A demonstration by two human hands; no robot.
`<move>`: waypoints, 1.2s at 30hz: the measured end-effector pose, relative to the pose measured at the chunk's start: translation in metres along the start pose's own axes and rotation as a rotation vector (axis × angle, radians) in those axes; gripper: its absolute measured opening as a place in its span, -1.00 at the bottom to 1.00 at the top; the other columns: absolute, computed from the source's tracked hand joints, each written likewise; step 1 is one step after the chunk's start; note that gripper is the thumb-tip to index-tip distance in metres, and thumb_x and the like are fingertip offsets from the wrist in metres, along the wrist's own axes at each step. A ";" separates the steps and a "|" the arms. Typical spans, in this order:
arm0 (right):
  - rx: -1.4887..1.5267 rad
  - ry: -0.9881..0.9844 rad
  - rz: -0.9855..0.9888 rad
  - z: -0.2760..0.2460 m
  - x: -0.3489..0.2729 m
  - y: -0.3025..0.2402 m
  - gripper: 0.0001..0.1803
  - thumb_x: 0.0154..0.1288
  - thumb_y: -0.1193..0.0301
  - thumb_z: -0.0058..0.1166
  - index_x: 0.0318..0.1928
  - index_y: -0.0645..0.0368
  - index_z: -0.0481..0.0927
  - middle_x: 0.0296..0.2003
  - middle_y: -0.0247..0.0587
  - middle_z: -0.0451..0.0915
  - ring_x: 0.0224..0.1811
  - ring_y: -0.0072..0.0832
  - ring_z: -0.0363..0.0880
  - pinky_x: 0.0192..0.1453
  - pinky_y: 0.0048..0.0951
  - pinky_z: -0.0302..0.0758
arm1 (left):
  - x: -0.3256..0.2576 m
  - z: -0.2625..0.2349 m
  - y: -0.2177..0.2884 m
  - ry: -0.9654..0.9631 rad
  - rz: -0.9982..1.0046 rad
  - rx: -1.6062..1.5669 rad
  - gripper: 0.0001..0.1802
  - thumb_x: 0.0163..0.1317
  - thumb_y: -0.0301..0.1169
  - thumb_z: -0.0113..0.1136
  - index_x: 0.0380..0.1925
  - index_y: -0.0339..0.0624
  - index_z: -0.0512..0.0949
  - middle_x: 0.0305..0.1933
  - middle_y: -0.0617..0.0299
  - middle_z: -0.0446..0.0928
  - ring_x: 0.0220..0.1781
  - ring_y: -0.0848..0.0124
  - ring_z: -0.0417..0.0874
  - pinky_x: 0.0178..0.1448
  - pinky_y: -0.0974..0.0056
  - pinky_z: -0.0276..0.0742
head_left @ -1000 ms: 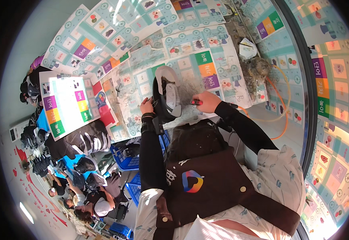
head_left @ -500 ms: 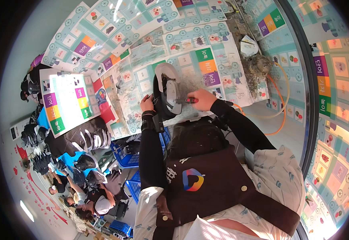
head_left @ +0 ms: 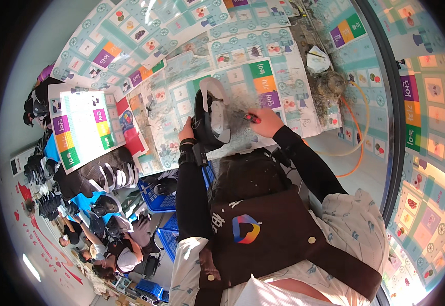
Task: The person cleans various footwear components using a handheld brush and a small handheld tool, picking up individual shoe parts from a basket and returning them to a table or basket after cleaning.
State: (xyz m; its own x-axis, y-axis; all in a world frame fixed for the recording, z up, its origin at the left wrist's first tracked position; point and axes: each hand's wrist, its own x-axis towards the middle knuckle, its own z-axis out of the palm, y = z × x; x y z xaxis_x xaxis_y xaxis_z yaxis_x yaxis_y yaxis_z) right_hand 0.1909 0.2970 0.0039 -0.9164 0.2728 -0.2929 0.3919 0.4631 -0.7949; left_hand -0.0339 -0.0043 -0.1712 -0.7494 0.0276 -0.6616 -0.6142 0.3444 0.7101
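Note:
A black shoe [head_left: 205, 120] with a pale grey-white sole [head_left: 218, 118] is tilted on the paper-covered bench, toe end away from me. My left hand [head_left: 186, 131] grips its left side, fingers partly hidden behind the upper. To the right of the shoe, my right hand [head_left: 266, 123] is closed round a small tool with a red-and-black handle [head_left: 253, 119]. The tool's dark head [head_left: 239, 113] points toward the sole, with a small gap between them; its exact kind is too small to tell. Grey dust lies on the printed paper [head_left: 250, 97] beside the shoe.
Yellow and orange hoses [head_left: 361, 133] hang at the bench's right end, near a dirty round fitting [head_left: 331, 84]. A white crumpled piece [head_left: 317, 59] lies behind it. Blue crates [head_left: 157, 202] stand below left, with piled shoes [head_left: 109, 172] and several people [head_left: 118, 255] beyond.
My right hand has moved slightly up and to the right, drawing the tool away from the sole. My left hand keeps hold of the shoe, which has shifted only a little.

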 end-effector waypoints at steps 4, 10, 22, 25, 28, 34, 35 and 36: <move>-0.040 -0.221 -0.082 0.005 -0.005 -0.007 -0.66 0.04 0.39 0.08 -0.14 0.24 0.63 -0.34 0.19 0.63 -0.21 0.19 0.59 -0.12 -0.05 0.52 | 0.010 -0.025 0.001 -0.063 -0.070 -0.116 -0.52 0.31 -0.11 0.31 -0.03 -0.35 0.68 -0.11 0.08 0.74 -0.20 0.27 0.76 -0.08 0.14 0.66; 0.353 -0.054 0.119 -0.015 -0.021 0.002 -0.58 0.11 0.33 0.20 0.00 0.23 0.61 -0.32 0.10 0.64 -0.16 0.11 0.61 -0.10 -0.10 0.51 | -0.075 0.035 0.091 -0.211 -0.106 -0.437 -0.60 0.36 -0.14 0.16 -0.06 -0.26 0.67 -0.09 0.13 0.74 -0.14 0.23 0.76 0.05 0.15 0.66; -0.002 0.009 -0.058 0.004 -0.006 -0.001 -0.69 0.15 0.37 0.09 -0.09 0.20 0.58 -0.36 0.13 0.61 -0.19 0.16 0.59 -0.15 0.02 0.49 | -0.063 0.026 0.103 -0.238 -0.221 -0.228 -0.39 0.17 0.13 0.43 0.07 -0.02 0.61 -0.05 0.29 0.71 -0.11 0.38 0.67 -0.07 0.19 0.47; -0.007 0.083 -0.064 0.010 -0.005 0.001 -0.69 0.14 0.37 0.08 -0.09 0.17 0.59 -0.36 0.13 0.62 -0.20 0.15 0.60 -0.16 0.07 0.49 | -0.054 0.025 0.099 -0.102 -0.204 -0.147 -0.37 0.11 0.15 0.49 0.02 -0.03 0.62 -0.15 0.36 0.70 -0.26 0.47 0.63 -0.27 0.24 0.31; -0.009 0.025 -0.090 0.018 -0.003 0.001 -0.69 0.12 0.40 0.06 -0.08 0.09 0.60 -0.35 0.10 0.63 -0.22 0.15 0.60 -0.17 0.10 0.49 | -0.021 0.010 0.076 -0.068 -0.155 -0.234 -0.50 0.22 -0.04 0.46 0.00 -0.15 0.66 -0.32 0.34 0.67 -0.44 0.41 0.57 -0.47 0.30 0.31; -0.027 -0.001 -0.068 0.027 0.001 -0.022 -0.66 0.05 0.35 0.09 -0.11 0.08 0.67 -0.38 0.14 0.66 -0.22 0.13 0.63 -0.12 0.14 0.52 | 0.004 -0.031 0.059 -0.178 0.061 0.027 -0.57 0.23 -0.18 0.48 -0.07 -0.27 0.66 -0.50 0.33 0.50 -0.53 0.44 0.52 -0.61 0.36 0.29; -0.029 0.006 -0.053 0.024 0.000 -0.016 -0.66 0.05 0.35 0.09 -0.11 0.08 0.67 -0.38 0.14 0.66 -0.22 0.13 0.63 -0.12 0.14 0.52 | -0.010 -0.014 0.071 -0.166 0.002 0.043 -0.59 0.24 -0.23 0.47 -0.05 -0.28 0.64 -0.52 0.34 0.47 -0.56 0.48 0.50 -0.62 0.37 0.29; -0.056 -0.031 -0.069 0.019 -0.001 -0.009 -0.66 0.05 0.36 0.09 -0.11 0.07 0.68 -0.39 0.13 0.66 -0.23 0.14 0.63 -0.12 0.13 0.52 | -0.026 0.007 0.087 -0.136 -0.091 -0.030 -0.60 0.24 -0.25 0.47 -0.04 -0.26 0.63 -0.46 0.32 0.54 -0.60 0.56 0.47 -0.64 0.41 0.23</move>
State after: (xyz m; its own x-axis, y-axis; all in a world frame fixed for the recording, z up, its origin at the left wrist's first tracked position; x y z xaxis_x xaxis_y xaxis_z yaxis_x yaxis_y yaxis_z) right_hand 0.1864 0.2762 0.0011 -0.9431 0.2131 -0.2553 0.3309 0.5268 -0.7829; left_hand -0.0658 0.0315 -0.0937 -0.6515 0.1247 -0.7484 -0.6863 0.3235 0.6514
